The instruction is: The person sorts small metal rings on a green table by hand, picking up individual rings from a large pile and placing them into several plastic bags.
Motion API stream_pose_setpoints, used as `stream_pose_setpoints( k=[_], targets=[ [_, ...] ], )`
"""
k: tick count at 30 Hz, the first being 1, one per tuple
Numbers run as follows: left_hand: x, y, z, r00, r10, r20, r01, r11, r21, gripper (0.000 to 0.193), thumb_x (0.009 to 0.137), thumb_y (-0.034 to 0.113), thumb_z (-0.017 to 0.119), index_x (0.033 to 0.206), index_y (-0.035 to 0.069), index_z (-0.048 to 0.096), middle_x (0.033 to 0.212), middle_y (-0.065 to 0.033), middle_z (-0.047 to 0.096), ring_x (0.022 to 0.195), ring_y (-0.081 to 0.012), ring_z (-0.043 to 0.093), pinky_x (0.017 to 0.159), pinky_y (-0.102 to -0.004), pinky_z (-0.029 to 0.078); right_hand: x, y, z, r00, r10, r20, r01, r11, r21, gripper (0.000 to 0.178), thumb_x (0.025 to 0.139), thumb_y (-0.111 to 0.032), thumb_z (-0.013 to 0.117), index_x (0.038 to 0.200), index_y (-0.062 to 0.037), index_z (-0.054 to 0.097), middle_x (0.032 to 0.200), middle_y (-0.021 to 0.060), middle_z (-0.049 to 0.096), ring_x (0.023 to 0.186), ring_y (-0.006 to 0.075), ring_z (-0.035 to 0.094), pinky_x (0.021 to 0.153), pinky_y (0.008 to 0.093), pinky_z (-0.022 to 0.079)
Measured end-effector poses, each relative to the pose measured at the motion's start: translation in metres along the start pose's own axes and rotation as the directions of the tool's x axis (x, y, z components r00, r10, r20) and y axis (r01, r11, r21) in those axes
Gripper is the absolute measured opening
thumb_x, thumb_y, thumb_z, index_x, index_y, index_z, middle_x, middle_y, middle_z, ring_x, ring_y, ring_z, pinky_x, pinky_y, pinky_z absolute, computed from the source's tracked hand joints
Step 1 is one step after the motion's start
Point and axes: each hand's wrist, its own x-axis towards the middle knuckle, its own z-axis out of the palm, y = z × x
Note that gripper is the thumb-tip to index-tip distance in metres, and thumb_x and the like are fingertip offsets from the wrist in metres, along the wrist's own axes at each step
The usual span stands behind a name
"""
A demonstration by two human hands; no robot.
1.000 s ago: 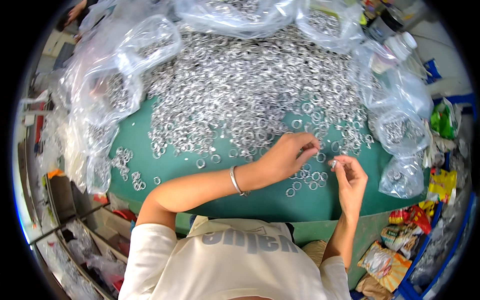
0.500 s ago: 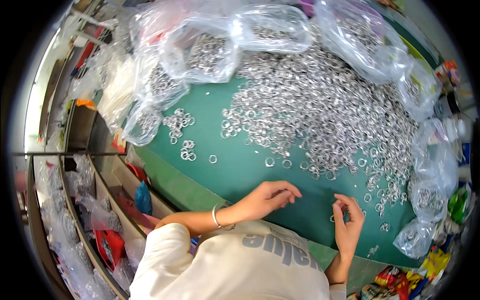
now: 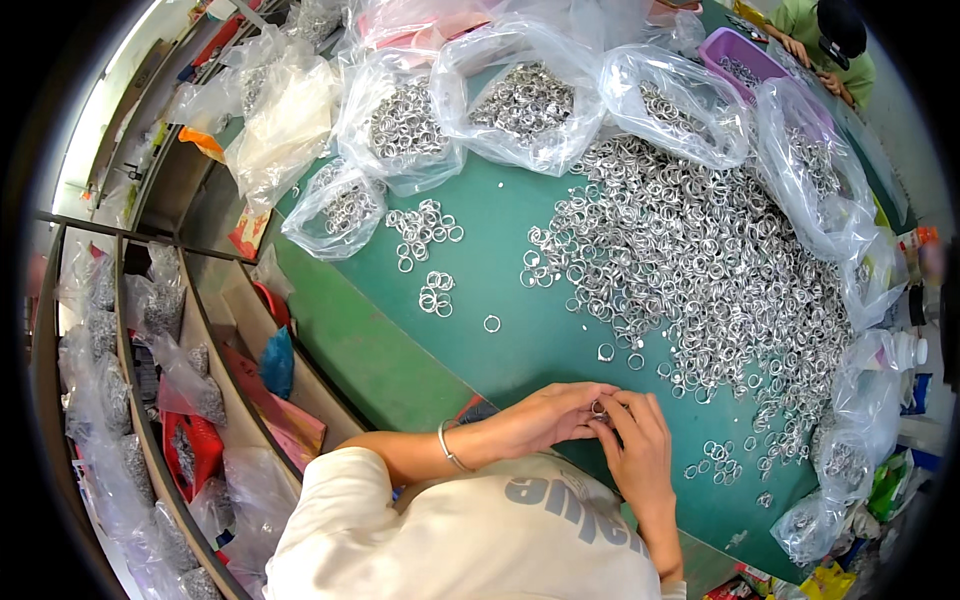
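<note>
Two bare hands meet just beyond our pale shirt [image 3: 450, 535], near the close edge of the green table [image 3: 450, 340]. Our right hand [image 3: 641, 450] has its fingers bent, thumb and fingertips pinching a small silver ring [image 3: 598, 408]. Our left hand [image 3: 555, 414] curls against the same spot – whether it grips the ring too, we cannot tell, since the fingers overlap. On the left wrist we wear a silver bangle [image 3: 448, 446].

To our left, wooden compartments [image 3: 232, 300] hold clear bags of metal pieces and a red container [image 3: 190, 455]. Ahead on the table, we see a single loose ring [image 3: 492, 323], then a little cluster [image 3: 436, 295] and a bigger one [image 3: 424, 234] behind it. Off to our right, a few rings [image 3: 718, 462] lie beside the main heap [image 3: 700, 265], which spreads wide across the tabletop.

Around the far side we have open clear bags [image 3: 530, 105], most of them partly filled with rings. Farther still sits a purple bin [image 3: 735, 50] – and past it, a co-worker [image 3: 850, 75] in a green top and dark cap.
</note>
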Motion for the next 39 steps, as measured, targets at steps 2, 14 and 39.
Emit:
stream_pose_setpoints(
  k=[2,14,39],
  targets=[
    [-0.002,0.001,0.0,1.0,-0.03,-0.009,0.03,0.998,0.052,0.046,0.102,0.026,0.042,0.136,-0.005,0.042,0.131,-0.0132,0.051,0.116,-0.0187,0.053,0.102,-0.0344,0.043,-0.002,0.003,0.004,1.0,0.015,0.009,-0.016,0.996,0.093,0.034,0.073,-0.002,0.071,0.106,-0.0008,0.064,0.098,0.0101,0.059,0.087,0.029,0.057,0.07,0.0383,0.048],
    [-0.02,0.01,-0.024,0.73,0.666,0.151,-0.179,-0.027,0.983,0.03,0.083,-0.012,0.055,0.112,-0.006,0.059,0.124,-0.0195,0.056,0.105,-0.0375,0.058,0.091,-0.0382,0.049,-0.009,0.03,0.003,0.954,0.243,-0.174,-0.217,0.963,0.158,0.024,0.074,0.007,0.069,0.097,0.0001,0.064,0.074,0.0085,0.057,0.065,0.0196,0.052,0.06,0.0305,0.043],
    [0.027,0.062,-0.046,0.717,0.647,0.259,0.028,-0.399,0.916,0.03,0.078,0.006,0.069,0.106,0.003,0.06,0.102,-0.0088,0.055,0.092,-0.0277,0.052,0.075,-0.0361,0.039,0.088,0.061,0.019,0.946,-0.18,-0.268,0.018,0.858,-0.513,0.03,0.074,-0.011,0.072,0.103,-0.0072,0.062,0.11,0.0104,0.054,0.113,0.0311,0.049,0.094,0.0471,0.033]
  ],
)
